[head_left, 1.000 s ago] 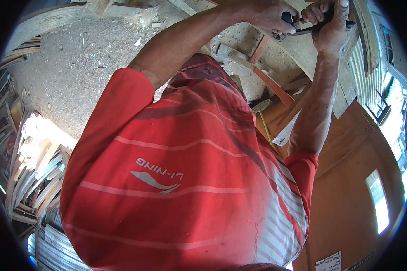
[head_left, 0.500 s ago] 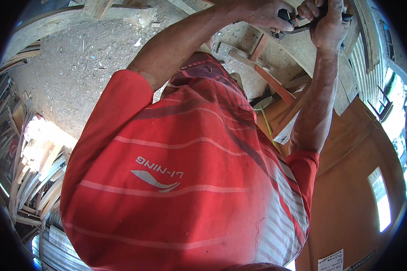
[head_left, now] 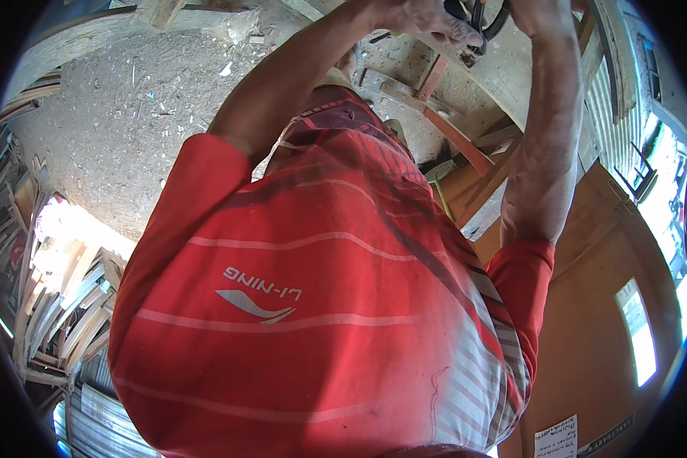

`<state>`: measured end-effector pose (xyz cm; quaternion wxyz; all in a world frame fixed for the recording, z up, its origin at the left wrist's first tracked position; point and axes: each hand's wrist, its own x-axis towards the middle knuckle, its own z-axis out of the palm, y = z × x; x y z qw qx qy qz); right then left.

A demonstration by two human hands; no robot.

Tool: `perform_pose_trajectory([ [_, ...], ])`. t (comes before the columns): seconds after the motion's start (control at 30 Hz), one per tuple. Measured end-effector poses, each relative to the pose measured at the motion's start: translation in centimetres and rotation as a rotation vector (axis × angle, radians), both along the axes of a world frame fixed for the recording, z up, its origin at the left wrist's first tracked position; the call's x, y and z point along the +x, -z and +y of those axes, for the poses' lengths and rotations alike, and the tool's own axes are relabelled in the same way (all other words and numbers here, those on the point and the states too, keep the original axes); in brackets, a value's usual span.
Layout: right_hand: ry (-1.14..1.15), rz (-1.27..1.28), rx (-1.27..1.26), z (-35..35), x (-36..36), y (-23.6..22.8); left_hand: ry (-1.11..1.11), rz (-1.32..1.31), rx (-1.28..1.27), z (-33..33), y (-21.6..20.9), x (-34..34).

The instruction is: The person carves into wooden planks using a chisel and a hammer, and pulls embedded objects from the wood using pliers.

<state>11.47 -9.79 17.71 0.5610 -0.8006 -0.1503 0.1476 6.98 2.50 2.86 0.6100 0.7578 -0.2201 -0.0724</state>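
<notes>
A dark tool (head_left: pixel 477 24) is held at the top edge of the frame, right of centre, by the left hand (head_left: pixel 433 21); its fingers are bent and pressed against the tool's near side. The tool is partly cut off by the frame, so its full shape cannot be told. The right hand (head_left: pixel 542 14) is placed just to the right of it, beside a dark curved part of the tool; its fingers are cut off by the top edge, and whether they are spread or pressed together cannot be told.

Below the tool, a pale wooden tabletop (head_left: pixel 507 76) is seen, partly covered by the right forearm (head_left: pixel 546 130). A reddish bar (head_left: pixel 458 141) is set aslant below the tabletop's edge, in the upper right.

The middle of the frame is filled by a red shirt (head_left: pixel 282 359), marked with pale stripes. In the upper left, a floor (head_left: pixel 122 137) is strewn with small scraps, and a curved beam (head_left: pixel 84 49) is seen above it. Wood strips (head_left: pixel 76 313) are heaped at the left, partly washed out by bright light. The lower right is taken up by a brown panel (head_left: pixel 588 305), with a white paper (head_left: pixel 557 441) placed near the bottom edge.
</notes>
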Motion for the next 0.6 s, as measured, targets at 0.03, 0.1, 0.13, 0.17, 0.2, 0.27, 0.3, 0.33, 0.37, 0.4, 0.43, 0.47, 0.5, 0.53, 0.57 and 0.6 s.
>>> perform_pose_trajectory([
  [0.03,0.027,0.037,0.110,0.0,-0.2,-0.9,-0.091,-0.305,0.073,0.4,1.0,-0.2],
  [0.1,0.095,0.097,0.333,-0.5,-0.8,-3.0,0.079,0.012,-0.208,0.6,-0.2,-1.9],
  [0.13,0.121,0.117,0.397,-1.3,-0.9,-3.3,0.023,0.195,-0.140,0.7,-1.3,-3.6],
  [0.17,0.137,0.135,0.465,-1.8,-1.0,-3.7,-0.041,0.371,-0.068,0.9,-2.4,-4.6],
  [0.2,0.152,0.154,0.530,-2.3,-1.1,-4.0,-0.038,0.400,-0.060,0.9,-2.3,-5.2],
  [0.27,0.172,0.112,0.592,-6.1,0.0,-2.9,-0.021,0.236,0.010,0.5,-2.6,-6.3],
  [0.3,-0.049,0.286,0.789,-9.7,1.6,-1.4,0.001,0.083,0.076,0.1,-2.9,-6.9],
  [0.33,-0.278,0.457,0.975,-12.1,2.0,-0.4,0.006,0.074,0.077,-0.4,-3.0,-7.3],
  [0.37,-0.281,0.444,0.986,-12.9,1.0,0.1,0.010,0.063,0.089,-0.8,-2.9,-7.9],
  [0.4,-0.158,0.415,1.007,-13.7,-0.4,0.2,0.002,0.070,0.090,-1.3,-3.1,-8.5],
  [0.43,-0.033,0.383,1.028,-14.6,-1.9,0.4,-0.005,0.075,0.092,-1.8,-3.3,-9.0],
  [0.47,-0.030,0.359,1.050,-15.8,-3.8,0.8,-0.001,0.143,0.105,-2.3,-4.2,-9.8],
  [0.5,0.073,0.344,1.084,-16.6,-5.4,1.5,0.001,0.123,0.135,-2.4,-4.5,-10.5],
  [0.53,0.186,0.322,1.115,-17.9,-7.2,2.3,0.066,0.150,0.088,-2.9,-4.1,-11.1],
  [0.57,0.250,0.365,1.128,-20.4,-8.6,3.7,0.127,0.181,0.044,-3.4,-3.6,-11.8],
  [0.6,0.387,0.291,1.009,-20.6,-11.0,4.1,0.128,0.169,0.079,-3.8,-3.4,-12.7],
])
